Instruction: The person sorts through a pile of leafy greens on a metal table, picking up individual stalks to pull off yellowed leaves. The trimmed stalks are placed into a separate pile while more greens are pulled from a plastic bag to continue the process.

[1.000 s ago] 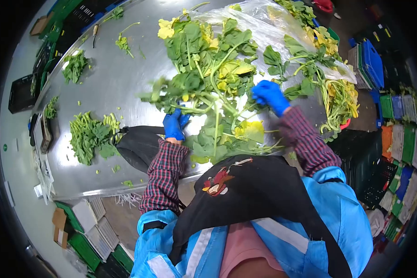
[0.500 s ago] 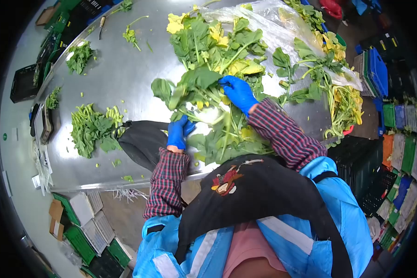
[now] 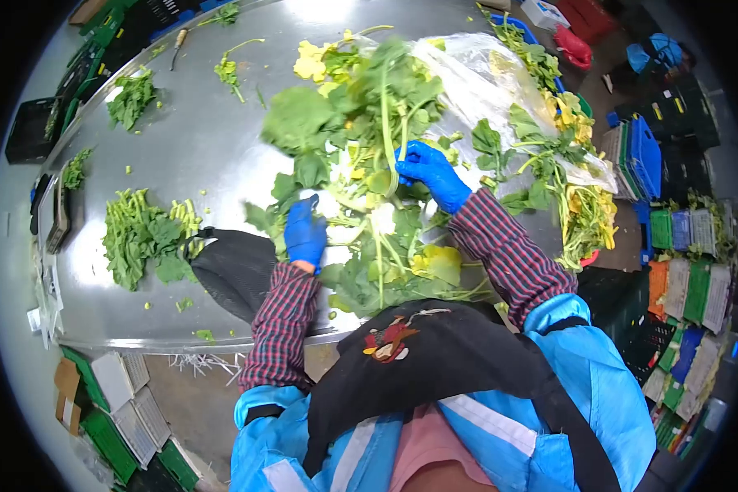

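Note:
My right hand [image 3: 435, 176], in a blue glove, is closed on the lower stems of a bunch of leafy greens [image 3: 389, 107], held up and blurred by motion. My left hand [image 3: 306, 234], gloved too, is at the left edge of the leaf heap, its fingers drawn together; what they hold, if anything, is hidden. Loose green and yellowing leaves [image 3: 439, 264] lie between and below both hands. Beside the left wrist rests a black cloth item like a bag [image 3: 236, 275]. Left of it lies a stack of trimmed greens [image 3: 135, 238] with its stems lined up.
A metal table [image 3: 197, 148] carries smaller bunches [image 3: 131, 100] and a wooden-handled knife [image 3: 179, 47] at the back left. Clear plastic sheeting [image 3: 488, 78] and yellowed greens [image 3: 589, 221] lie along the right side. Crates [image 3: 115, 443] stand on the floor around the table.
My right hand now grips stems lower down, and the leaves above them have swung upward. My left hand has shifted slightly left. The whole view has moved a little.

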The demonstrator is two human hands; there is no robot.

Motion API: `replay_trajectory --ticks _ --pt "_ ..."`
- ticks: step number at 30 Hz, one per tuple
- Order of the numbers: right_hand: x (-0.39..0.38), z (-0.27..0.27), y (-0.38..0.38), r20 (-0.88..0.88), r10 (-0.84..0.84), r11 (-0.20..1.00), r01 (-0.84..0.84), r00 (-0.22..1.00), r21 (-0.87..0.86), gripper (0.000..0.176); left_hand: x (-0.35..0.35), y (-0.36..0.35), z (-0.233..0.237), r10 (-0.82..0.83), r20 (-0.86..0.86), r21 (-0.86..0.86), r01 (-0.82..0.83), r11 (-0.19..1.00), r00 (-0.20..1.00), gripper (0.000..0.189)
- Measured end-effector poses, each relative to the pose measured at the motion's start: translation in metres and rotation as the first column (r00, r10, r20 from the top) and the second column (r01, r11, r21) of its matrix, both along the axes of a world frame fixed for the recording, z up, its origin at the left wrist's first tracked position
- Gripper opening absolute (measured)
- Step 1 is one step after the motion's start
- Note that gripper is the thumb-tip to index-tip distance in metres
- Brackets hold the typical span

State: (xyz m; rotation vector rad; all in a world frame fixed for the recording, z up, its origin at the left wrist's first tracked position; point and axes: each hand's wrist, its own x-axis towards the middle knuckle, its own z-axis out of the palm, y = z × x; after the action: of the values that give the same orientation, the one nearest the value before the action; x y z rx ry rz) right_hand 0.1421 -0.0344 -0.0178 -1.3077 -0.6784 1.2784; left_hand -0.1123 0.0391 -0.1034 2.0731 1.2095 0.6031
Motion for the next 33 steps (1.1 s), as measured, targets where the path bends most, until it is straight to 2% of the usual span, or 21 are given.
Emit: replay_trajectory --ticks 1,2,4,6,9,10,12,14,16,18,19,20,22,24,25,27,28,29,30,31,33 --pt "0.004 0.009 -0.011 0.019 0.020 1.000 -0.020 1.000 0.014 0.019 0.007 -0.007 0.016 0.013 0.167 -0.013 -0.011 1.000 0.986 0.032" --pt "0.001 0.011 -0.018 0.016 0.005 1.000 -0.006 1.000 0.008 0.019 0.018 -0.013 0.032 -0.074 0.209 0.261 0.018 0.965 0.975 0.029" --pt "-0.012 0.012 -0.028 0.177 0.013 0.997 -0.025 0.984 0.069 0.019 0.051 -0.033 0.072 -0.053 0.517 -0.177 0.167 0.970 0.854 0.027" --pt "-0.028 0.018 -0.033 0.248 0.097 0.993 -0.111 0.964 0.045 0.018 0.077 -0.045 0.097 0.163 0.534 -0.596 0.232 0.768 0.830 0.025" --pt "-0.041 0.021 -0.039 0.440 0.075 0.993 -0.108 0.895 0.051 0.015 0.082 -0.045 0.090 0.263 0.620 -0.657 0.307 0.689 0.739 0.024" --pt "-0.043 0.022 -0.042 0.314 0.037 0.997 -0.056 0.949 0.053 0.013 0.080 -0.045 0.092 0.345 0.623 -0.721 0.345 0.601 0.702 0.024" --pt "-0.042 0.021 -0.047 0.174 -0.003 0.999 -0.006 0.985 0.051 0.012 0.075 -0.038 0.090 0.402 0.620 -0.737 0.325 0.593 0.674 0.023" --pt "-0.025 0.013 -0.058 -0.299 -0.295 0.937 0.336 0.908 0.094 0.019 0.067 -0.030 0.086 0.532 0.617 -0.767 0.295 0.569 0.579 0.022" --pt "0.005 0.005 -0.075 -0.215 -0.266 0.963 0.267 0.940 -0.029 0.026 0.055 -0.027 0.091 0.457 0.594 -0.776 0.323 0.541 0.662 0.024" --pt "0.029 0.005 -0.087 0.216 0.042 0.911 0.051 0.975 -0.410 0.025 0.055 -0.035 0.105 0.437 0.552 -0.792 0.282 0.542 0.710 0.023" --pt "0.035 0.006 -0.092 0.770 0.374 0.847 0.147 0.517 -0.510 0.031 0.057 -0.039 0.107 0.435 0.553 -0.792 0.287 0.539 0.710 0.023" --pt "0.035 0.005 -0.096 0.773 0.371 0.845 0.157 0.514 -0.511 0.031 0.061 -0.042 0.108 0.419 0.544 -0.779 0.251 0.575 0.727 0.022" --pt "0.018 0.030 -0.088 0.922 0.150 0.960 0.169 0.358 -0.222 0.034 0.070 -0.045 0.103 0.406 0.541 -0.763 0.225 0.607 0.737 0.021" --pt "-0.018 0.046 -0.070 0.521 -0.106 0.994 0.100 0.847 0.040 0.031 0.075 -0.052 0.088 0.248 0.482 -0.591 0.104 0.800 0.840 0.014" --pt "-0.033 0.050 -0.061 0.531 -0.108 0.993 0.071 0.840 0.089 0.032 0.077 -0.056 0.087 0.157 0.442 -0.468 0.078 0.880 0.883 0.010" --pt "-0.045 0.058 -0.044 0.728 0.003 1.000 0.020 0.685 -0.022 0.032 0.080 -0.065 0.089 -0.013 0.371 -0.181 0.087 0.980 0.928 0.010" --pt "-0.045 0.062 -0.039 0.720 0.029 0.994 0.058 0.693 -0.097 0.022 0.082 -0.068 0.090 -0.093 0.343 -0.026 0.109 0.994 0.935 0.012" --pt "-0.040 0.050 -0.038 0.509 -0.039 0.997 0.066 0.860 -0.035 0.021 0.082 -0.070 0.087 -0.100 0.354 -0.019 0.114 0.993 0.930 0.012" --pt "-0.038 0.047 -0.034 0.257 -0.086 0.996 0.082 0.963 0.026 0.021 0.081 -0.071 0.086 -0.044 0.473 -0.220 0.166 0.961 0.880 0.015" --pt "-0.033 0.046 -0.036 0.262 -0.086 0.996 0.081 0.961 0.030 0.021 0.080 -0.071 0.084 0.038 0.566 -0.406 0.238 0.882 0.824 0.018" --pt "-0.024 0.048 -0.044 0.060 0.007 0.999 -0.005 0.998 -0.039 0.019 0.078 -0.068 0.090 -0.010 0.612 -0.476 0.378 0.794 0.791 0.021"
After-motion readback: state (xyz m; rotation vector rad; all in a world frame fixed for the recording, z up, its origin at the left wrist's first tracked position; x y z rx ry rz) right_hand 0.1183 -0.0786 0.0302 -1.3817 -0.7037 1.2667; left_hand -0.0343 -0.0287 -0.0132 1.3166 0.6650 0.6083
